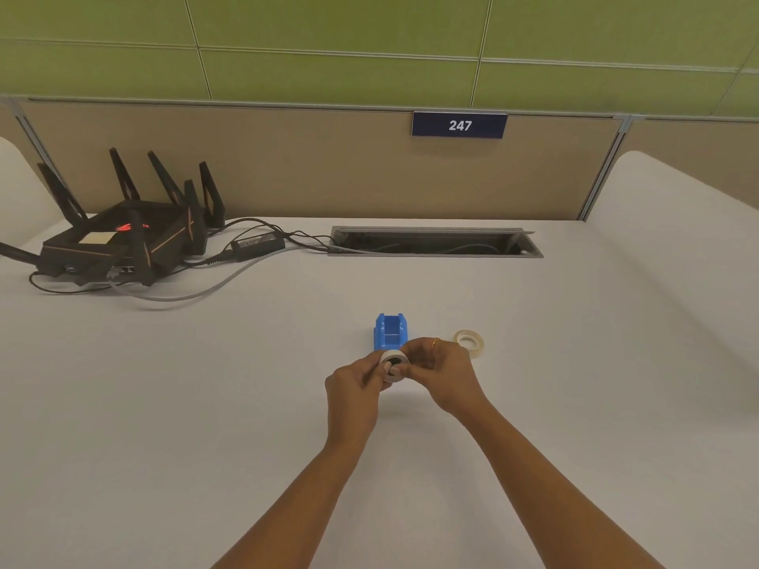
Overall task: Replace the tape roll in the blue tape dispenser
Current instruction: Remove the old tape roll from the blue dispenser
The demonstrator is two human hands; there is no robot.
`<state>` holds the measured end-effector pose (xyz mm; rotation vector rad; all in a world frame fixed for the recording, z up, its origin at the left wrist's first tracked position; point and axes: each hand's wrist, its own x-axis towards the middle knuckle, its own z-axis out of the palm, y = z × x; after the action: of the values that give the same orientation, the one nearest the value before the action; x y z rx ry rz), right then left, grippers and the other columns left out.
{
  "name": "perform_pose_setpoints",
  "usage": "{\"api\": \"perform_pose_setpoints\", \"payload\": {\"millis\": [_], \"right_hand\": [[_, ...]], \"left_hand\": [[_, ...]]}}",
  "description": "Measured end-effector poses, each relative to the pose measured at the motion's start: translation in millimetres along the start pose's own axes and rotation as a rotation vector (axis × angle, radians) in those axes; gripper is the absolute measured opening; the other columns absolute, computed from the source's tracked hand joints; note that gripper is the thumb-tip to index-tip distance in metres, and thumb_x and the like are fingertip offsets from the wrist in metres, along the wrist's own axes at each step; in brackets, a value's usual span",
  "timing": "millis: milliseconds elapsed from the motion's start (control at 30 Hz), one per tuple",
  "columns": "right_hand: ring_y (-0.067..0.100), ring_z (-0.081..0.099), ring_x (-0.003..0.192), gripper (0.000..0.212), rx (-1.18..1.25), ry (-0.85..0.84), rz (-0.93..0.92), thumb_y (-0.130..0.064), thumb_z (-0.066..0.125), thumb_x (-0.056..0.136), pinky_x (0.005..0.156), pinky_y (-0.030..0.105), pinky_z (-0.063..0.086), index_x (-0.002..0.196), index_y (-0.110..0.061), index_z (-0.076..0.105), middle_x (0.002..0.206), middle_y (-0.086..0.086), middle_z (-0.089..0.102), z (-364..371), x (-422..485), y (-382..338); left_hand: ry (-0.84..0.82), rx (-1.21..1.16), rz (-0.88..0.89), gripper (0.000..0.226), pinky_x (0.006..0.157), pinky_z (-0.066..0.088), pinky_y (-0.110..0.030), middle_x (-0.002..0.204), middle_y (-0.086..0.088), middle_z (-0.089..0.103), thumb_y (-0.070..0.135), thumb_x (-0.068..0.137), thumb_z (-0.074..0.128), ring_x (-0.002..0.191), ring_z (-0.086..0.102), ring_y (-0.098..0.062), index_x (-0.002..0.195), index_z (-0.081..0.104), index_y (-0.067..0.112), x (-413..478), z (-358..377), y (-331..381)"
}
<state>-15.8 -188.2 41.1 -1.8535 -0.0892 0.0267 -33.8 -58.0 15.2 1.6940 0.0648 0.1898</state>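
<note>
Gripping white tape roll [393, 366] in curled fingers of left hand [355, 390] and right hand [443, 369], 6 o'clock of blue dispenser [390, 331].

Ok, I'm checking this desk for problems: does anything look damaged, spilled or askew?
Nothing stands out. The blue dispenser sits empty, a clear tape roll lies flat right of it, and the left hand and right hand hold a white roll.

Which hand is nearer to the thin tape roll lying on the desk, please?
Right. The right hand is just left of the thin tape roll; the left hand is farther left.
</note>
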Motion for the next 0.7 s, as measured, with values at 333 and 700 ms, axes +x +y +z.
{"api": "perform_pose_setpoints", "payload": {"millis": [333,700], "right_hand": [[0.015,0.067,0.078,0.018,0.045,0.007,-0.002,-0.006,0.069,0.077,0.065,0.007,0.05,0.094,-0.004,0.063,0.092,0.015,0.071,-4,2,0],[0.017,0.063,0.098,0.036,-0.057,0.013,-0.036,-0.019,0.07,0.078,0.075,0.009,0.049,0.113,-0.011,0.063,0.11,0.007,0.068,1,-1,-1]], "left_hand": [[-0.101,-0.279,-0.113,0.015,0.077,0.055,-0.023,0.091,-0.003,0.073,0.017,0.08,0.064,0.082,0.071,-0.016,0.089,0.071,0.027,2,-4,16],[-0.149,-0.409,-0.236,0.023,0.07,0.056,-0.019,0.099,-0.008,0.07,0.015,0.084,0.059,0.091,0.068,-0.019,0.106,0.065,0.011,10,-6,21]]}}
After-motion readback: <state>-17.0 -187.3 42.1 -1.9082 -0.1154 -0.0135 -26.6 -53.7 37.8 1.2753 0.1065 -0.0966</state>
